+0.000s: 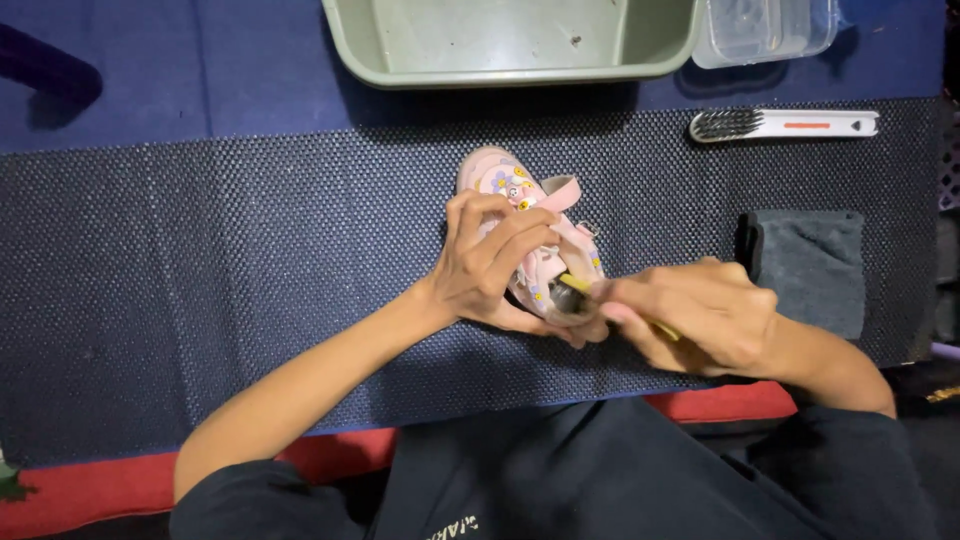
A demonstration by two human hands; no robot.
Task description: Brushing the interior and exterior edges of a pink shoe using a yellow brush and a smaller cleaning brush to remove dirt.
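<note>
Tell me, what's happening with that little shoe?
A person's left hand holds a small pink child's shoe with flower prints on a dark textured mat. Their right hand presses a yellow-handled brush against its heel end. A white brush, folded grey cloth and green tub sit nearby.

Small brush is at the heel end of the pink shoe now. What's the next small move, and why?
Probably a short scrubbing stroke along the heel rim. The left hand grips the small pink shoe over the dark mat, and the right hand presses a yellow-handled brush against its near end, so bristles seem already in contact there.
</note>
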